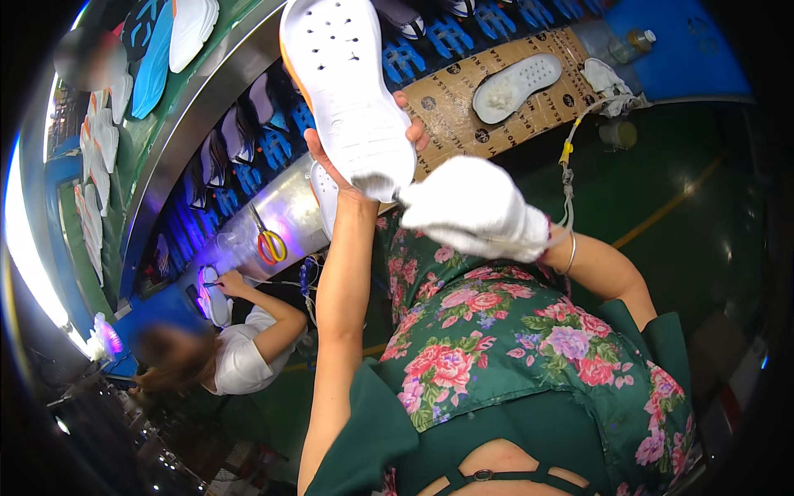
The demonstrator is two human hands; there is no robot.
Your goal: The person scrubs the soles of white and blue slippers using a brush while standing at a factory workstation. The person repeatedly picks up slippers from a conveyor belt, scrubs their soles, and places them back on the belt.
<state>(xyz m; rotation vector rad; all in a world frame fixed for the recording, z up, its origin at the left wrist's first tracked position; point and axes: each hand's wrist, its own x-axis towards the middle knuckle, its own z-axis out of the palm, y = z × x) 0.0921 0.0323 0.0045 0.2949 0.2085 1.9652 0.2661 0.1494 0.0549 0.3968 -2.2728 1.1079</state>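
White shoe sole [347, 91] with an orange edge is lifted above the person's lap, its heel end gripped by the bare left hand [364, 161]; the right hand [471, 207], in a white cloth glove, touches the heel end, its grip I cannot tell; behind lies another sole [517, 87] on brown cardboard [451, 107]; scissors [269, 244] hang at the left, near a co-worker [240, 347].

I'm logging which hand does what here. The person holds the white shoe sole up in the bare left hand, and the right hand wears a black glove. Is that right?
Not quite. The head view shows the glove on the right hand is white, not black. The rest stands: the bare left hand holds the white shoe sole up.
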